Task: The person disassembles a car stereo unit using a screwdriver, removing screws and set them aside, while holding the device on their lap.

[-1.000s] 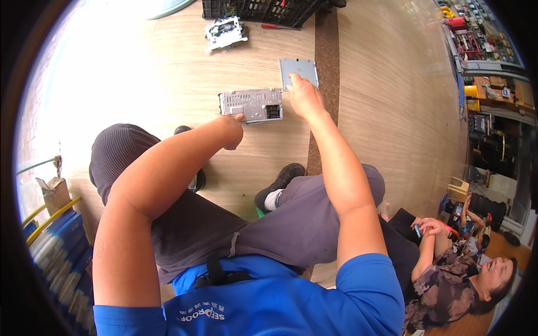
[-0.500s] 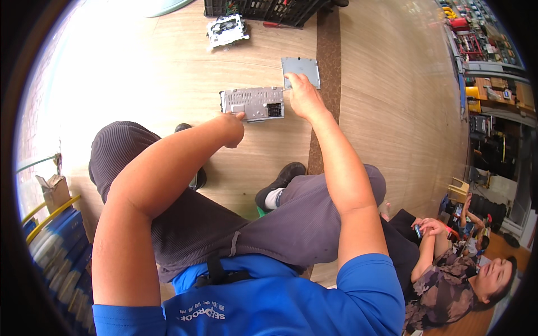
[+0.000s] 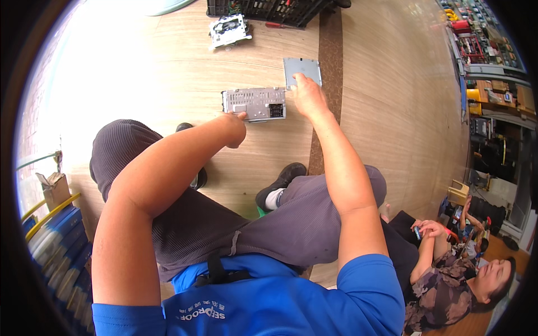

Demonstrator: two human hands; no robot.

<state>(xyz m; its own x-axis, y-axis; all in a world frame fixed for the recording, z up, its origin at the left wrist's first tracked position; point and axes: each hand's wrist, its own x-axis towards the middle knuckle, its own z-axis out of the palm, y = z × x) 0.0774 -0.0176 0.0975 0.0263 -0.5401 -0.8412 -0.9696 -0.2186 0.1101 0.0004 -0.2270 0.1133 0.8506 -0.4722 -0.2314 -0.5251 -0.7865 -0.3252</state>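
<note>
A grey metal car stereo (image 3: 258, 101), with vent slots and a black connector socket, lies on the floor in front of me. My left hand (image 3: 234, 127) is closed on its near edge, one digit resting on the metal face; the other fingers are mostly hidden. Just right of the stereo lies a flat grey metal cover plate (image 3: 308, 68). Over the plate's near left part is my right hand (image 3: 309, 96), its fingertips drawn together in a pinch. Whatever they hold, if anything, is too small to make out.
A white-and-black disc mechanism (image 3: 228, 31) lies farther off, before a black plastic crate (image 3: 266, 10). Beside the crate is a red-handled tool (image 3: 276, 25). Blue boxes (image 3: 61, 246) are stacked at left. Another person (image 3: 448, 274) sits at right, holding a phone.
My right hand's fingertips have come closer together and shifted slightly right over the plate. The left hand and the stereo have kept their places; the view has shifted a little.
</note>
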